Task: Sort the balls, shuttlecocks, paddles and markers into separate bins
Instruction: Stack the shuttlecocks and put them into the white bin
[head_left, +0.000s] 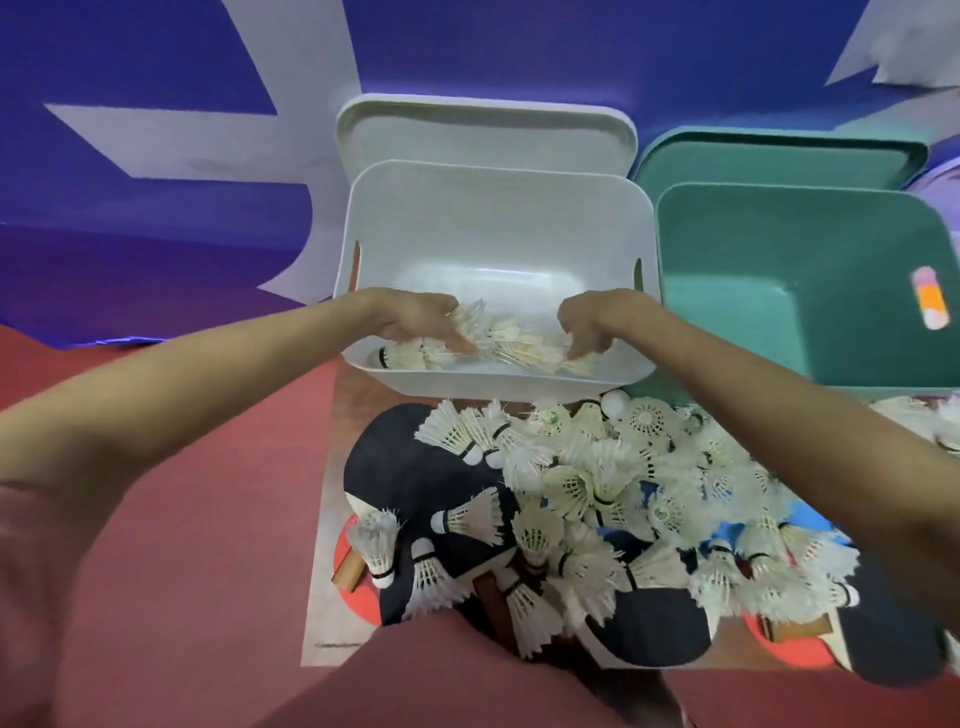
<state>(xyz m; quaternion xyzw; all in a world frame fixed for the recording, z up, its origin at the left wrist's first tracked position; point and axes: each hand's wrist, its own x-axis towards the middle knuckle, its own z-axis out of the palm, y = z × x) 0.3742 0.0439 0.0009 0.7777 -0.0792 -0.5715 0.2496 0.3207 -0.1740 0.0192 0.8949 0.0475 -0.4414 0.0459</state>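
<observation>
**Both hands in the white bin, among shuttlecocks**

The white bin (498, 234) stands straight ahead, tilted toward the person, with a white lid (485, 130) propped behind it. Along its near inner wall lies a row of shuttlecocks (519, 345). The left hand (421, 322) reaches in over the rim, fingers curled down onto the feathers at the left of that row; whether it actually grips one or only presses on them cannot be told. The right hand (587, 325) comes in from the other side, fingers bent and pointing down, tips touching the shuttlecocks at the right of the row (again, the grip itself is unclear).

Just beside the white bin, on its right, stands a green bin (805, 291) with a green lid (779, 156) behind it; a marker (930, 304) shows against its right inner wall.

In front of the bins a heap of loose shuttlecocks (649, 493) covers the floor mat (327, 597), lying over several dark-faced paddles (410, 483). A white ball (615, 402) sits at the far edge of the heap, close under the white bin's rim.
</observation>
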